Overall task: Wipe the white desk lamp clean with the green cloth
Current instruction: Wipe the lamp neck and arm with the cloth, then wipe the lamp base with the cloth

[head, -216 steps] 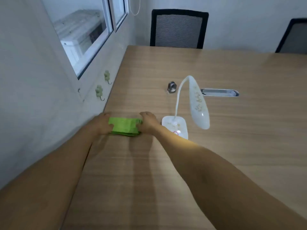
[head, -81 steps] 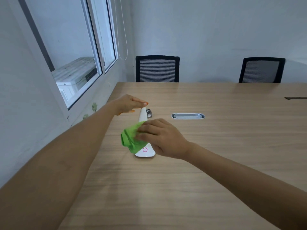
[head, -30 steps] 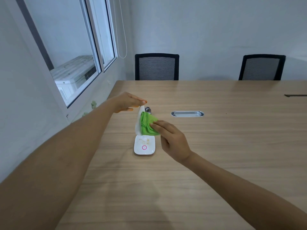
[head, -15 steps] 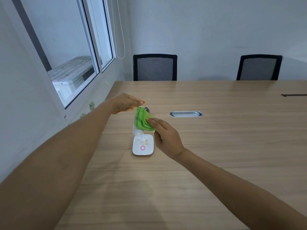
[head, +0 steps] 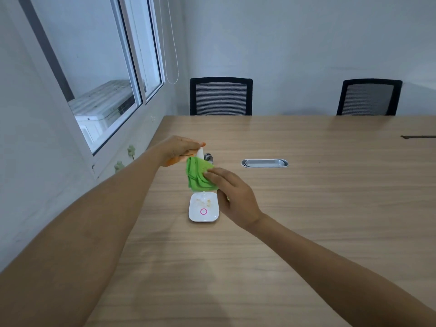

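The white desk lamp stands on the wooden table; its square base [head: 203, 210] carries a pink ring and some yellowish specks. My left hand [head: 178, 148] pinches the top of the lamp's head [head: 200, 152]. My right hand [head: 232, 194] presses the bunched green cloth [head: 198, 175] against the lamp head. The cloth hides most of the head and the neck.
A small metal ring-shaped object [head: 208, 157] sits just behind the lamp. A silver cable slot [head: 264, 163] lies to the right. Two black mesh chairs [head: 221, 96] [head: 369, 97] stand at the far table edge. A wall with a window [head: 103, 74] runs along the left.
Over the last second my right hand slid the green cloth up along the lamp head toward my left hand. My left hand kept its pinch at the top. The lamp base stayed put.
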The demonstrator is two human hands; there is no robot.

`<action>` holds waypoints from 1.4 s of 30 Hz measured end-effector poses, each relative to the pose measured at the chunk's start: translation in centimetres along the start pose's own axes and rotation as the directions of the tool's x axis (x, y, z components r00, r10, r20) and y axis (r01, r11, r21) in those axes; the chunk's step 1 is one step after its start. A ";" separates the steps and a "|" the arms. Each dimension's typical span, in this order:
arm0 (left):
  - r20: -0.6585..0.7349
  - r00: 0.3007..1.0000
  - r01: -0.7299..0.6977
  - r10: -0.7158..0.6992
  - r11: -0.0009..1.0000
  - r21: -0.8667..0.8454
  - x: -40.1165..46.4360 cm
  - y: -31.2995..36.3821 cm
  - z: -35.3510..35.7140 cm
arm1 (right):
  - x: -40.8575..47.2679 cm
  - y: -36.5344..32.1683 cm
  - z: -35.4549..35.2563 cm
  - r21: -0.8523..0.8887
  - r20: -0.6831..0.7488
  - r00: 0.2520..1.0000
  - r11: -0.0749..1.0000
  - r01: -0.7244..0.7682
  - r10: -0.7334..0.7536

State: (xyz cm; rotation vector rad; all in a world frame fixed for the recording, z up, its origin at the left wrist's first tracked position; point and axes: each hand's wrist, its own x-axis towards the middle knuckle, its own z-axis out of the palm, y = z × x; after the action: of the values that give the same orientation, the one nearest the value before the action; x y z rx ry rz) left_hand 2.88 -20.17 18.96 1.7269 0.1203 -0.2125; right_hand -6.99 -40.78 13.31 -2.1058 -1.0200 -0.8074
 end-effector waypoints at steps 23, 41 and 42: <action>-0.326 0.941 0.304 -0.089 0.644 0.702 -6.1 -24.4 -3.8 | -1.8 8.6 8.8 -0.345 0.395 0.718 0.817 -0.462 0.573; -0.458 0.883 0.391 0.100 0.382 0.837 -11.6 -31.8 -2.6 | -5.6 6.8 10.7 -0.196 0.390 0.787 0.878 -0.436 0.478; -0.460 0.881 0.390 0.112 0.380 0.839 -11.6 -31.8 -2.5 | -4.6 7.1 11.0 -0.206 0.377 0.788 0.874 -0.441 0.486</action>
State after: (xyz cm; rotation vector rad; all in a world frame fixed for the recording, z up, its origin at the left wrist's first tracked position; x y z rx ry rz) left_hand -14.66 -11.89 -8.89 2.9249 0.6104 0.0406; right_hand -0.81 -37.71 1.25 -2.5432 -0.6061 -0.1625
